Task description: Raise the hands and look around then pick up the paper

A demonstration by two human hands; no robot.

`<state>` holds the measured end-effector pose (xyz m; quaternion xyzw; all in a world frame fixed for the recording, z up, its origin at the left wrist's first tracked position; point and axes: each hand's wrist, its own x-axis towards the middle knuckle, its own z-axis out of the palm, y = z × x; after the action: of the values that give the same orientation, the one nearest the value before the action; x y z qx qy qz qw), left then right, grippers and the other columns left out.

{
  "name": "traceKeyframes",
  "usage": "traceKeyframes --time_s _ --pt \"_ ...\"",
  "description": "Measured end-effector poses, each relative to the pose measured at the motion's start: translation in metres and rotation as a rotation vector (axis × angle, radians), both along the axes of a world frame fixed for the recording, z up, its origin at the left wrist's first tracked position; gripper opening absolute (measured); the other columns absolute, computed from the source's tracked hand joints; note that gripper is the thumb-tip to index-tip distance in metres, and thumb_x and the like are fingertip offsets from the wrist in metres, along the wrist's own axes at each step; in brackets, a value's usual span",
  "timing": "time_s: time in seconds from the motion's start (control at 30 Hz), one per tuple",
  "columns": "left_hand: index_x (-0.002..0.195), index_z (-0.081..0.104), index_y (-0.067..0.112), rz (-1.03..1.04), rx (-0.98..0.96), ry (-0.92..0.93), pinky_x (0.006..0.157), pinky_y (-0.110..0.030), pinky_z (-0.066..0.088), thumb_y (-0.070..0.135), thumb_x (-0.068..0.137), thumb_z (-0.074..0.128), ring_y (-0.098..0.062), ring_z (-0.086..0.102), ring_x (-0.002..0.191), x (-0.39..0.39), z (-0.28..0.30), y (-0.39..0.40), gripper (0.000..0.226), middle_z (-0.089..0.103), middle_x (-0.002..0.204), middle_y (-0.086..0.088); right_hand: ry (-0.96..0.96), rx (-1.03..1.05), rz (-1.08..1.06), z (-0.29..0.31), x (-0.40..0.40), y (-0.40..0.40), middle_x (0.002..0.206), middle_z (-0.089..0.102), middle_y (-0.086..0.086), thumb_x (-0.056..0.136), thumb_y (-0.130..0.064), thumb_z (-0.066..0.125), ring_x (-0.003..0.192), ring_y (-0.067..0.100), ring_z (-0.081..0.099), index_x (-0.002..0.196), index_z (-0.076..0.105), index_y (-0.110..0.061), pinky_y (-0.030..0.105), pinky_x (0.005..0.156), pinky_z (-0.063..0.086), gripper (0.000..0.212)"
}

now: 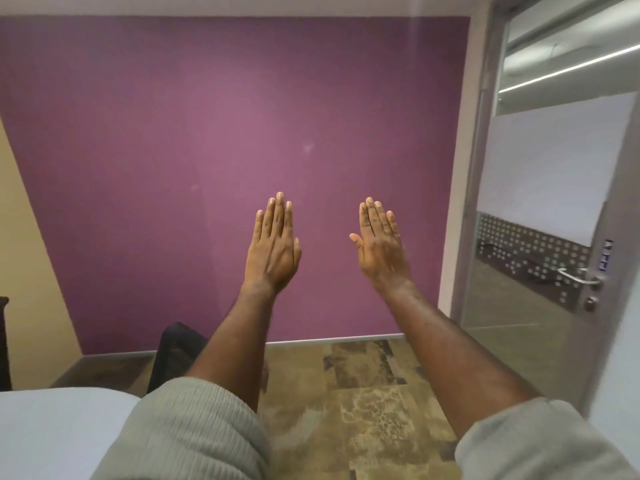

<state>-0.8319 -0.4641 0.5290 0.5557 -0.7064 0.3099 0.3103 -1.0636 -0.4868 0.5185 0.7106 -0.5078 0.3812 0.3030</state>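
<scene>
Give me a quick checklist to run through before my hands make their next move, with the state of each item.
1. Left hand free, fingers straight: ok.
2. Right hand free, fingers straight: ok.
3. Hands apart, not touching each other: ok.
4. Both hands raised in front of the purple wall; whether they touch it: cannot tell.
5. Glass door at the right, handle apart from the right hand: ok.
6. Dark chair low beside the left forearm; contact: cannot tell.
</scene>
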Motion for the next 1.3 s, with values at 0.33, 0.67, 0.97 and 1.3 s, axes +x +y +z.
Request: traceKeyframes --time_s 0.33,0.67,0.97,1.3 --pt "0.157 0.01 -0.002 0.155 -0.007 0.081 0.127 -0.046 0.012 0.023 0.099 0.021 -0.029 0.002 0.156 0.064 -0.02 -0.194 0.064 0.002 0.167 -0.019 -0.027 0.0 0.18 -0.01 0.076 -0.226 0.162 0.029 0.017 0.106 -0.036 0.028 0.151 0.028 0.026 0.153 0.031 0.0 0.045 0.123 0.022 0.059" --pt "0.157 0.014 -0.002 0.355 -0.003 0.073 0.126 -0.046 0.014 0.025 0.097 0.016 -0.03 0.005 0.155 0.139 -0.009 -0.353 0.065 0.005 0.167 -0.019 -0.038 0.037 0.407 0.0 0.165 -0.428 0.163 0.026 0.016 0.106 -0.038 0.023 0.152 0.028 0.022 0.154 0.029 0.0 0.045 0.124 0.019 0.061" --pt "0.157 0.008 -0.002 0.587 0.001 0.077 0.126 -0.048 0.012 0.022 0.101 0.03 -0.032 0.001 0.155 0.252 -0.008 -0.446 0.065 0.002 0.167 -0.02 0.007 0.046 0.567 0.004 0.276 -0.555 0.162 0.027 0.017 0.107 -0.038 0.022 0.152 0.029 0.022 0.154 0.029 0.001 0.045 0.125 0.016 0.061" --pt "0.157 0.003 -0.001 0.784 -0.055 0.118 0.126 -0.047 0.009 0.024 0.102 0.027 -0.031 -0.002 0.155 0.433 0.014 -0.539 0.065 -0.003 0.167 -0.02 0.017 0.01 0.76 0.033 0.484 -0.673 0.165 0.023 0.013 0.105 -0.041 0.019 0.154 0.025 0.014 0.156 0.024 -0.002 0.042 0.126 0.009 0.064"
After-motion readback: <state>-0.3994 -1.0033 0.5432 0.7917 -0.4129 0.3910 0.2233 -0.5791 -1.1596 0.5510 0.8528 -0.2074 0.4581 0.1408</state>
